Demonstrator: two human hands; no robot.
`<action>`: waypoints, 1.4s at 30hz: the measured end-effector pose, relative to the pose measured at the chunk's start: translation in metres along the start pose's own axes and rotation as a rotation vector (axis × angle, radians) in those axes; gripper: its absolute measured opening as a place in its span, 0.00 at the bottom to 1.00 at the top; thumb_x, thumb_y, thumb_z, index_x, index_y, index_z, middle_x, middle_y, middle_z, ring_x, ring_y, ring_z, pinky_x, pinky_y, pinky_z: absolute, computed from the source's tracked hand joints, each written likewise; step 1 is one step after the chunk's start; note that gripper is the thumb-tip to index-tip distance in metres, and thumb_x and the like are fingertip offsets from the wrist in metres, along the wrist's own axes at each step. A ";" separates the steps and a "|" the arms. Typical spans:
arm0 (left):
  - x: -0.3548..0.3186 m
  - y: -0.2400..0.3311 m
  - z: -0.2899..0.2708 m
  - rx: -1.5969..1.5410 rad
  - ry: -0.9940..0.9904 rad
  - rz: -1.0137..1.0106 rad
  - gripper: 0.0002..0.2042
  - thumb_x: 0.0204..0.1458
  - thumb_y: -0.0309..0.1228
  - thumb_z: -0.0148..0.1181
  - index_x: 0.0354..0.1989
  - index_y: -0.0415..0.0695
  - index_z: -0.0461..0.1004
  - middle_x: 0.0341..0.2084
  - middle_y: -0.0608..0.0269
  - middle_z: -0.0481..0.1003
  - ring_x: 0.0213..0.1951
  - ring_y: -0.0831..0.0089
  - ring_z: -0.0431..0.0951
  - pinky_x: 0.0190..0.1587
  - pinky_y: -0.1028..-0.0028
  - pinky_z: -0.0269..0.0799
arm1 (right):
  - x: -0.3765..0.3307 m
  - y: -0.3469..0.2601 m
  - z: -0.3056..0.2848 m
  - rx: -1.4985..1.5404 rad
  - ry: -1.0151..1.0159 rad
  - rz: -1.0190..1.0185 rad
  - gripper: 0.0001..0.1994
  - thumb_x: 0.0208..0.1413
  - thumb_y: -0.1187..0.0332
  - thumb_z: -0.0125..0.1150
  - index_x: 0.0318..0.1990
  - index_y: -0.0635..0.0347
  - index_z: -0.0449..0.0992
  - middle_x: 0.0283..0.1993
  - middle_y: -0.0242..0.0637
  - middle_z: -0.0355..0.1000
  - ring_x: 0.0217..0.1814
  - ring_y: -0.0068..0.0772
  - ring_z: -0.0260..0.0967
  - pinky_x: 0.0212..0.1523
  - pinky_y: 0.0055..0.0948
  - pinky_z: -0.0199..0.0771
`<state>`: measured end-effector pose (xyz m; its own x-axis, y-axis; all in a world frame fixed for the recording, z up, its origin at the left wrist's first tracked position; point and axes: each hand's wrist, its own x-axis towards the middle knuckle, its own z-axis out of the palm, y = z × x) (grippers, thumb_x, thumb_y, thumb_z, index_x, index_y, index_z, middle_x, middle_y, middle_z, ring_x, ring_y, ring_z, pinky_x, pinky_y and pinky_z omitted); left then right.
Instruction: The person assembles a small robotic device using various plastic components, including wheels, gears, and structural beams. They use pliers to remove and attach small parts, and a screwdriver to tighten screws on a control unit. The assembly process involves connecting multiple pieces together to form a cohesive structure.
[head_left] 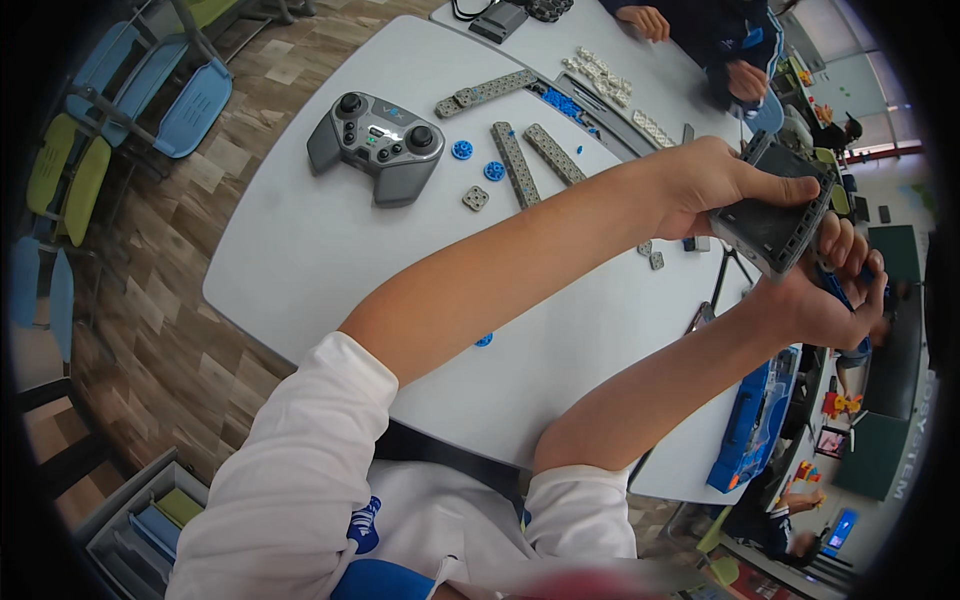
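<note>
My left hand (705, 185) grips a dark grey boxy electronic hub (765, 225), with its thumb laid across the face. The hub is tilted, held up over the right side of the table, with slots along one edge. Just below it, my right hand (815, 300) is closed, its fingers curled round a slim blue piece (832, 284) whose kind I cannot make out. The right wrist is close beside the hub's lower corner; whether they touch I cannot tell. Beyond my left forearm lie grey perforated beams (515, 165) and a grey game-style controller (378, 145).
On the white table (290, 250) are blue wheels (494, 171), a small grey square plate (475, 198) and a parts tray (610, 130). A blue case (752, 420) stands at the right. Across the table sits another person (735, 50). Chairs (190, 110) stand at the left.
</note>
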<state>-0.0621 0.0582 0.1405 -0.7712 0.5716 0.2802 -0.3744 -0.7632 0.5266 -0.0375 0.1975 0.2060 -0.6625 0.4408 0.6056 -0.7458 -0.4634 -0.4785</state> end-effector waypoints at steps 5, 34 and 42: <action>0.009 -0.014 -0.005 -0.149 -0.015 -0.015 0.25 0.55 0.45 0.78 0.48 0.36 0.80 0.42 0.58 0.85 0.41 0.72 0.88 0.46 0.70 0.85 | -0.002 0.008 0.003 -0.086 0.011 -0.013 0.09 0.57 0.65 0.59 0.33 0.58 0.67 0.29 0.32 0.55 0.29 0.29 0.55 0.32 0.32 0.57; 0.007 0.048 -0.159 0.958 0.551 0.139 0.22 0.58 0.17 0.45 0.58 0.36 0.80 0.47 0.62 0.79 0.40 0.81 0.71 0.46 0.79 0.70 | -0.134 -0.028 -0.116 -0.723 0.138 0.599 0.13 0.64 0.69 0.72 0.47 0.67 0.76 0.27 0.31 0.73 0.24 0.20 0.67 0.28 0.23 0.65; 0.022 0.061 -0.211 1.618 0.372 -0.022 0.32 0.47 0.08 0.41 0.62 0.36 0.77 0.58 0.52 0.79 0.64 0.65 0.75 0.67 0.70 0.70 | -0.144 -0.032 -0.113 -0.804 0.178 0.678 0.14 0.61 0.66 0.74 0.46 0.64 0.75 0.24 0.27 0.71 0.21 0.17 0.65 0.25 0.20 0.63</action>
<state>-0.2107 -0.0392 0.0096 -0.9352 0.2974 0.1924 0.3173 0.4618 0.8283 0.0736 0.2358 0.0617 -0.9087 0.4172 -0.0150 -0.0014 -0.0389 -0.9992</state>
